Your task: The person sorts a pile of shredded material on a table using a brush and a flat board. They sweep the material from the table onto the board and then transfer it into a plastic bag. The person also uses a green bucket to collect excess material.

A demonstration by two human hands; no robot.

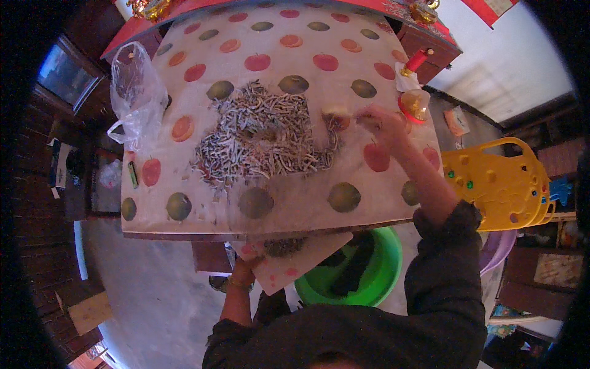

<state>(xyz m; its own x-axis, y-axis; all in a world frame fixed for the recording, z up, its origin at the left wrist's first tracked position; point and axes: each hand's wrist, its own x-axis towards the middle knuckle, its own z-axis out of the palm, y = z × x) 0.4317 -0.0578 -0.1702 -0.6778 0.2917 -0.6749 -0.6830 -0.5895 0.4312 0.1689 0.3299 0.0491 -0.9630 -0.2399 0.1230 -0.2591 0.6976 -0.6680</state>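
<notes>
A heap of pale grey, worm-like pieces (272, 133) lies on a table with a fruit-print cloth (258, 41). My right hand (380, 122) is to the right of the heap, gripping what looks like a small brush (336, 112), blurred. A few pale pieces lie just below the brush. Below the table's near edge, my left hand (244, 272) holds a flat, pale board (276, 276) with red prints by its left side. Dark, fine debris (282, 247) rests on the board, close under the table edge. Dark smudges mark the cloth between heap and edge.
A green tub (392, 263) with dark contents stands on the floor below the board. On the table are a clear plastic bag (138, 92), a green lighter-like object (132, 174) and a red candle-like item (416, 61). Yellow plastic panels (493, 184) stand at the right.
</notes>
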